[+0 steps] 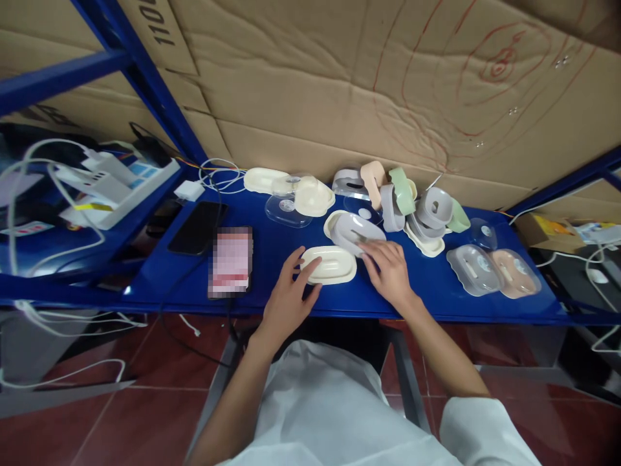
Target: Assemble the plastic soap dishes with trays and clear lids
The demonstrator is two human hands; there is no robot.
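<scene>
A cream oval tray [332, 265] lies on the blue table in front of me. My left hand [292, 294] is at its left end, fingers spread, with fingertips touching its rim and surface. My right hand [388, 268] has its fingers on the near right edge of a grey oval piece [356, 230], thumb apart below. That grey piece rests tilted over another cream tray [330, 224], which it partly covers. Whether the right fingers grip the grey edge or just touch it is hard to see, though they are bent around it.
Phones [198, 226] lie at the left. Cream pieces [314, 196] and clear lids [286, 212] sit behind the trays. Grey, green [402, 192] and peach parts [372, 183] are piled at the back right. Covered grey [475, 270] and peach boxes [517, 274] stand farther right.
</scene>
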